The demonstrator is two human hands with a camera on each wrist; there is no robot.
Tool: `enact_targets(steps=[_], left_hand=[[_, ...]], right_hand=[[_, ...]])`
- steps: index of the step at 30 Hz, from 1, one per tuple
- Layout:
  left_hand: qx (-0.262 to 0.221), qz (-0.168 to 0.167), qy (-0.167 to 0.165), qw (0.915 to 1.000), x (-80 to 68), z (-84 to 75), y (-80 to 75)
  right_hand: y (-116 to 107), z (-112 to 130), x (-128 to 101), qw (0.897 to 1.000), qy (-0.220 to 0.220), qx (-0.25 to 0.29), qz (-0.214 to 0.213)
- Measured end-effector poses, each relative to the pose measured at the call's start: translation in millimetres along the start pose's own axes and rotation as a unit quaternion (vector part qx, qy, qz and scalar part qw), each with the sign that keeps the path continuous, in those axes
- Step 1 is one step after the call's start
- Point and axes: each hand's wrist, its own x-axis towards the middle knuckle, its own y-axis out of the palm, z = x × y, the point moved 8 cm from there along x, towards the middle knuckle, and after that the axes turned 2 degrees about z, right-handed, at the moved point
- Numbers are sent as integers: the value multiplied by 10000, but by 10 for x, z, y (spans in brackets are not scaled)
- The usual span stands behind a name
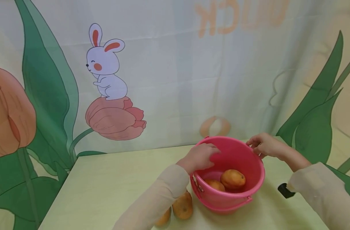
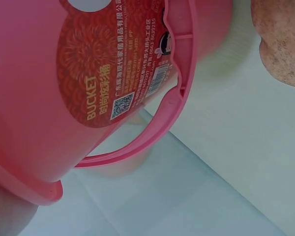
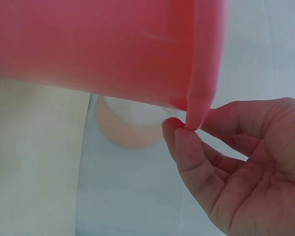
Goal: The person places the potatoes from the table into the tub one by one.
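I'm gripping a smooth, slightly glossy pink plastic bucket (image 1: 244, 156) with a shiny printed paper sticker (image 2: 108, 64); the potatoes (image 1: 233, 179) inside are looking matt and rough-skinned, the table (image 1: 105, 185) is showing a smooth matt finish, and the printed cloth backdrop (image 1: 169, 64) is hanging softly creased.

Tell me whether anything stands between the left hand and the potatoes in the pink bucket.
Nothing visible does. The left hand is over the bucket's near rim, above open space, and the two potatoes lie uncovered on the bottom.
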Motion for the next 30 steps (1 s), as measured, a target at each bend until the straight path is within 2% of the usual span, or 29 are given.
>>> enact_targets(steps=[13,20,30], left_hand=[[-218,-43,86,9997,-103,20,-91],[-36,-174,262,9995,-171,8,-179],[-224,-240,182,9993,-272,43,-274]], right_hand=[[9,17,3,10000,-5,-28,11],[15,24,5,10000,-10,-93,9],[25,28,4,10000,24,-75,18]])
